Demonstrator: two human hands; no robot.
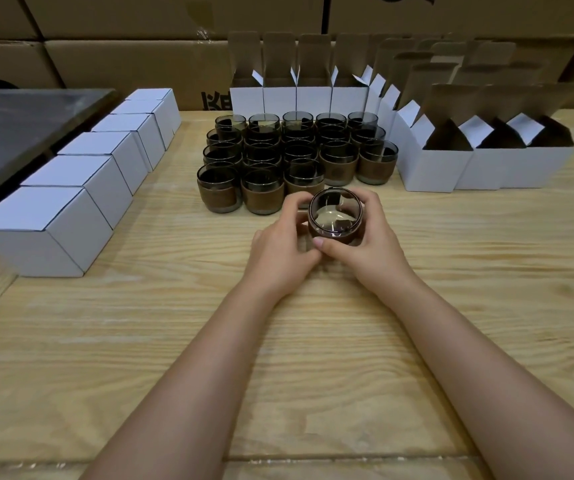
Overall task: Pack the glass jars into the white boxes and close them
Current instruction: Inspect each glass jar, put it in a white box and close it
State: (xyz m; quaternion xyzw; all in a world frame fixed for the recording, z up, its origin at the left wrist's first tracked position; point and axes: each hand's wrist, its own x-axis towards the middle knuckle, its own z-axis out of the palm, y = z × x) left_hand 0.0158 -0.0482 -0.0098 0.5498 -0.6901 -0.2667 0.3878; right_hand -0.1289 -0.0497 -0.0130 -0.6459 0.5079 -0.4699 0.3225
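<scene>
A dark glass jar (334,216) with a brown band is held over the middle of the wooden table, its mouth tilted toward me. My left hand (283,247) grips its left side and my right hand (370,245) wraps around its right side, thumb across the front. Behind them stand several more banded glass jars (264,192) in rows. Open white boxes (431,168) with raised flaps line the back and right. Closed white boxes (46,230) form a row at the left.
The wooden table (278,375) stretches toward me below my forearms. A grey metal surface (11,133) sits at the far left behind the closed boxes. Large brown cartons (133,67) are stacked along the back.
</scene>
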